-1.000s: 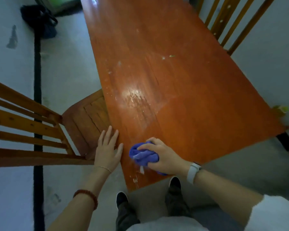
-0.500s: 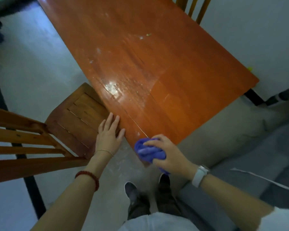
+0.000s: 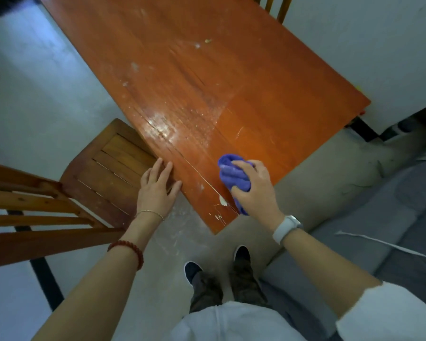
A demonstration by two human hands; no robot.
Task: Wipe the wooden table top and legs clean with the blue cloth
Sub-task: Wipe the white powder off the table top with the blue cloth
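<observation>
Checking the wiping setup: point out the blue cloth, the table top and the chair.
blue cloth (image 3: 233,174), head view, on the bunched folds beside the fingers.
table top (image 3: 268,99), head view, on the bare right half.
chair (image 3: 113,166), head view, on the slatted seat.

The wooden table top is a glossy orange-brown surface, set at a slant in the view. Pale dusty smears and specks cover its middle and left side, and the finish is chipped near the close corner. The blue cloth lies bunched up on it near that corner.
</observation>
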